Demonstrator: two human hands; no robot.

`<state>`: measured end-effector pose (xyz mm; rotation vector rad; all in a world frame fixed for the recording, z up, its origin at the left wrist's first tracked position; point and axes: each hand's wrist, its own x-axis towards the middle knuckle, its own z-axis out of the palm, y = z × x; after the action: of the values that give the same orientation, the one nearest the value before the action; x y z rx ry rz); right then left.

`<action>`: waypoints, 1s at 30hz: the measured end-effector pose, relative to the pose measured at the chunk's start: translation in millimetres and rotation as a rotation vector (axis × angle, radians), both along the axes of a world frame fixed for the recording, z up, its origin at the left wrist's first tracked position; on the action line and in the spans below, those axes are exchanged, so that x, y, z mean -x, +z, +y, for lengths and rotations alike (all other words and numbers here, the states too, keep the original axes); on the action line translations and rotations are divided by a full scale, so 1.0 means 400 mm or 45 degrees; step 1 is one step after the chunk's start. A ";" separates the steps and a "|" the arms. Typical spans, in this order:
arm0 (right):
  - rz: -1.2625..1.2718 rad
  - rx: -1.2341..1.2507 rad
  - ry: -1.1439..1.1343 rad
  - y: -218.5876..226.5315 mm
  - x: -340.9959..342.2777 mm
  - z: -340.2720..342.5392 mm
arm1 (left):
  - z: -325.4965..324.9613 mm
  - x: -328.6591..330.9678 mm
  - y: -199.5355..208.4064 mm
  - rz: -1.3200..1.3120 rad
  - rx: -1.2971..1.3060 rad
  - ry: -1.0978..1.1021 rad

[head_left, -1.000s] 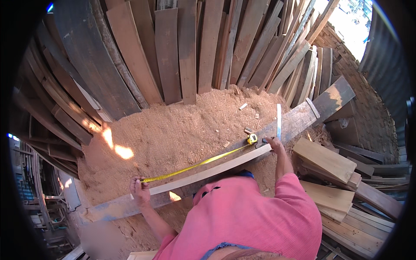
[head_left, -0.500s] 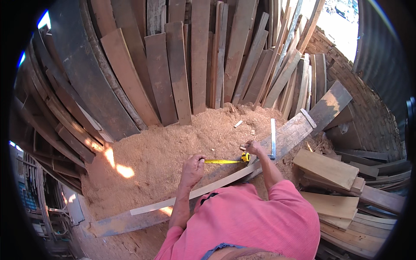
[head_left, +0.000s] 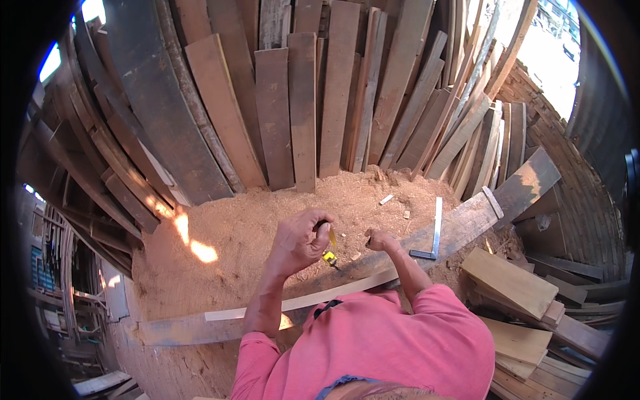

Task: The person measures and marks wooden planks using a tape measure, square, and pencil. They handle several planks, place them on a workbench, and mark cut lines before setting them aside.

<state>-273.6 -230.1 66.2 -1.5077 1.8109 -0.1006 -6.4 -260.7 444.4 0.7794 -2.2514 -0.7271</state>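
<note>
The tape (head_left: 329, 258) no longer runs out along the strip (head_left: 320, 297). A second ago its yellow blade spanned much of the gap between the hands, and half a second ago a shorter length did; now only a short bit shows, close under the left hand (head_left: 300, 241). The case has left the right hand's (head_left: 383, 241) side and hangs just below the left fingers. That suggests the blade is mostly wound in and nothing is being read off the strip.

The left forearm rises from below, over the strip, with the wrist bent so that the knuckles face up and the fingers turn toward the right hand. Those fingers are curled firmly, gripping the tape. The right forearm slants up across the strip's right end; its fingers look bent and point left, but whether they pinch something small I cannot tell.

The strip lies on the plank (head_left: 463, 222), nearer the body than both hands. The square (head_left: 437, 225) rests right of the right hand, and sawdust (head_left: 213, 277) spreads left of the left.
</note>
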 end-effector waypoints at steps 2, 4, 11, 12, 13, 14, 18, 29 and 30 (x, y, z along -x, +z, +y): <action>-0.057 -0.039 0.076 0.001 -0.062 -0.025 | -0.015 -0.012 0.065 0.011 0.070 0.003; -0.252 -0.080 0.145 0.010 -0.110 -0.053 | -0.039 -0.033 0.135 0.004 0.128 -0.004; -1.190 -0.327 -0.294 0.044 -0.233 -0.053 | -0.045 -0.153 0.343 0.423 0.039 -0.020; -1.409 -0.364 -0.375 0.050 -0.246 -0.054 | -0.039 -0.163 0.353 0.542 0.043 -0.002; -1.602 -0.415 -0.472 0.057 -0.261 -0.056 | -0.032 -0.175 0.359 0.589 0.066 0.005; -1.734 -0.484 -0.628 0.067 -0.275 -0.064 | -0.026 -0.190 0.361 0.637 0.086 0.020; -2.411 -0.737 -0.126 0.123 -0.268 -0.069 | -0.034 -0.226 0.282 0.737 -0.029 0.099; -1.574 -0.440 -0.313 0.293 -0.137 0.056 | 0.016 -0.246 -0.356 0.082 -0.866 0.289; -1.423 -0.387 -0.305 0.305 -0.158 0.060 | 0.036 -0.226 -0.413 -0.027 -0.938 0.333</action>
<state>-210.5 -206.0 188.3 -0.7260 0.9982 -0.6187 84.2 -246.3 279.3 1.3889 -1.8238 -1.4402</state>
